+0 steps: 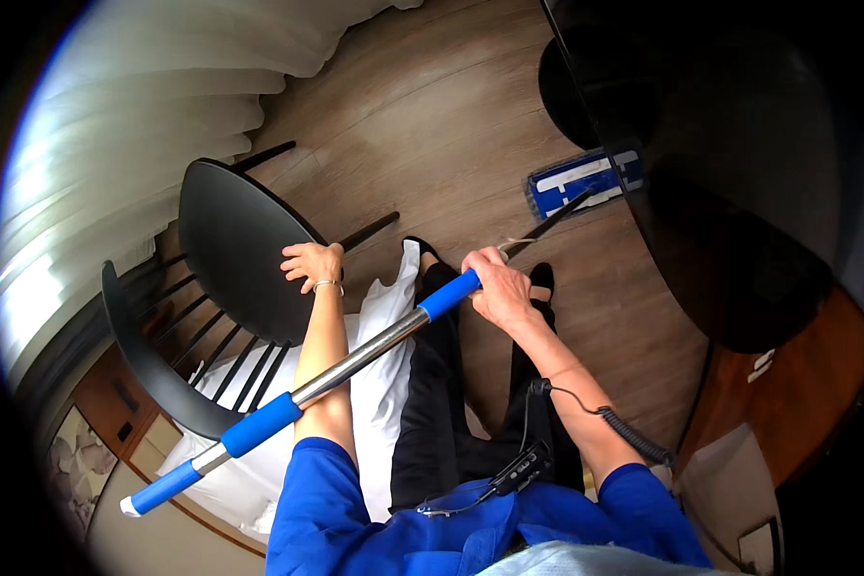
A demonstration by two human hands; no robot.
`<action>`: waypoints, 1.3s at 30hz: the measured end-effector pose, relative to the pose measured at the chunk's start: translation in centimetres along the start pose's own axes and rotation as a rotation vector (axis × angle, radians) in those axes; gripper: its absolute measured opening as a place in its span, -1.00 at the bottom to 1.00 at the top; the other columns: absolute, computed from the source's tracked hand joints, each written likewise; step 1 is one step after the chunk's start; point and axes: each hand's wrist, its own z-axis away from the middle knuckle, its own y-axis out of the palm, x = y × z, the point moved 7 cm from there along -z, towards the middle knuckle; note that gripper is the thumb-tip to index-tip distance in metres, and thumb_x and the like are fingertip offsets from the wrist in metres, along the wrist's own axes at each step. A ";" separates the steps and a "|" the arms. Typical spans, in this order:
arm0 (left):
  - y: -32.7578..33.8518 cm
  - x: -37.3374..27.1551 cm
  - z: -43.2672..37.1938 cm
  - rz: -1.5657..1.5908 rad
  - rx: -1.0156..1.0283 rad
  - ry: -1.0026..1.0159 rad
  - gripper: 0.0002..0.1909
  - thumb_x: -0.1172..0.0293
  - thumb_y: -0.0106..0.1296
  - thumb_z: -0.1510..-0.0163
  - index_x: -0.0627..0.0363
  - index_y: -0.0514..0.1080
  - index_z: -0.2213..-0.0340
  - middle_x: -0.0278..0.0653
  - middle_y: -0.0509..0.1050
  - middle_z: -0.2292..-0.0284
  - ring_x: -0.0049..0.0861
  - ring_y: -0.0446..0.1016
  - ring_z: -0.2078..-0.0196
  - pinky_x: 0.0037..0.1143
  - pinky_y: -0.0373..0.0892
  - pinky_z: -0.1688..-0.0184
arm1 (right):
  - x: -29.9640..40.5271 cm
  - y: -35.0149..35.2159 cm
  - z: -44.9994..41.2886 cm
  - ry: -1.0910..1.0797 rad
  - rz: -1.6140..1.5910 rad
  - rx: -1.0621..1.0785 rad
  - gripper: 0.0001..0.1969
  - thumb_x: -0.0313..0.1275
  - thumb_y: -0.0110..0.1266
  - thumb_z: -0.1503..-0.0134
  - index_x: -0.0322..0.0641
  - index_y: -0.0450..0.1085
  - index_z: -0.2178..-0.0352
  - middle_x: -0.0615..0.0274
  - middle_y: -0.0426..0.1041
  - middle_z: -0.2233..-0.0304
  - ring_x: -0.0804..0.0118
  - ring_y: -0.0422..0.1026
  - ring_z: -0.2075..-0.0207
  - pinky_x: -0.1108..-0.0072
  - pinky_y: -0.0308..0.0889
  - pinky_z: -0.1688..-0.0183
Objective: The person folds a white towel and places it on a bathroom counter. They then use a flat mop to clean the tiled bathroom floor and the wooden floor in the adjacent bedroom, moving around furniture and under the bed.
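Observation:
My right hand (502, 286) is wrapped around the lower part of a flat mop's pole (363, 353), near the end of its blue foam grip. The metal pole slants across my left forearm, and its white-tipped end is at lower left. Its blue and white mop head (569, 189) lies flat on the floor, against the edge of a dark glossy panel. My left hand (313, 265), a bracelet at its wrist, is at the front edge of a black chair's seat (241, 237). Its fingers are spread over the seat and not wrapped around anything visible.
White sheer curtains (180, 79) hang at upper left behind the chair. A bed with white linen (374, 338) lies beside my legs. The dark glossy panel (727, 180) stands at right, above an orange-brown wooden surface (799, 389). Wood-look flooring (410, 122) runs ahead of my feet.

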 end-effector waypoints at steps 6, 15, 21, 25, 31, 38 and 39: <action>0.2 -3.2 2.7 -0.044 -0.014 0.055 -0.02 0.44 0.22 0.34 0.44 -0.18 -0.01 0.19 -0.12 -0.05 0.09 -0.13 -0.14 0.10 0.05 0.02 | -0.5 -1.6 1.4 -0.027 -0.027 0.008 -0.75 -0.57 -0.03 0.17 0.02 0.22 0.40 0.30 0.28 0.31 0.01 0.37 0.37 0.28 0.26 0.38; 1.1 -12.3 16.6 -0.065 -0.204 0.538 -0.26 0.43 0.00 0.14 0.53 -0.07 -0.02 0.32 -0.12 -0.07 0.15 -0.16 -0.14 0.20 -0.05 0.04 | -0.2 -5.9 4.8 -0.100 -0.082 -0.087 -0.70 -0.65 -0.06 0.21 0.00 0.21 0.40 0.27 0.28 0.30 -0.01 0.37 0.35 0.28 0.25 0.37; -0.1 -10.9 26.2 -0.067 -0.265 0.841 -0.40 0.46 -0.15 0.04 0.49 -0.02 -0.02 0.26 -0.09 -0.08 0.13 -0.16 -0.15 0.18 -0.02 0.05 | 3.7 -7.0 8.8 -0.158 -0.071 -0.055 -0.70 -0.64 -0.06 0.22 -0.01 0.22 0.41 0.23 0.29 0.31 -0.02 0.37 0.35 0.28 0.24 0.37; -4.8 -3.1 30.9 0.507 0.241 1.302 -0.33 0.43 0.05 0.18 0.31 0.10 0.00 0.07 0.11 -0.03 -0.08 0.05 -0.10 -0.18 0.09 -0.04 | 4.8 -8.8 12.3 -0.257 -0.093 -0.077 -0.72 -0.64 -0.05 0.22 -0.02 0.23 0.43 0.19 0.28 0.32 -0.03 0.37 0.36 0.27 0.25 0.38; -8.1 29.8 23.9 1.531 1.367 0.141 -0.44 0.11 -0.03 0.03 0.17 0.21 0.05 -0.07 0.34 0.12 -0.18 0.32 0.08 -0.18 0.22 0.03 | 7.3 -8.1 16.9 -0.231 -0.062 -0.055 -0.73 -0.62 -0.03 0.22 -0.03 0.23 0.43 0.19 0.28 0.32 -0.04 0.37 0.35 0.25 0.26 0.36; -24.5 27.9 12.9 1.563 0.296 0.316 -0.50 0.26 0.01 -0.01 0.20 0.16 0.06 -0.11 0.34 0.24 -0.31 0.34 0.17 -0.15 0.30 0.10 | 7.4 -4.7 18.5 -0.223 0.025 0.007 -0.76 -0.61 -0.04 0.21 -0.02 0.22 0.45 0.22 0.26 0.34 -0.05 0.35 0.36 0.22 0.25 0.37; -24.5 26.8 13.5 1.644 0.316 0.242 -0.56 0.41 0.05 0.04 0.22 0.20 0.11 -0.10 0.34 0.28 -0.33 0.36 0.24 -0.21 0.37 0.16 | 6.9 -4.3 18.9 -0.215 0.027 -0.008 -0.76 -0.61 -0.04 0.21 -0.02 0.22 0.45 0.22 0.26 0.34 -0.05 0.35 0.36 0.22 0.25 0.37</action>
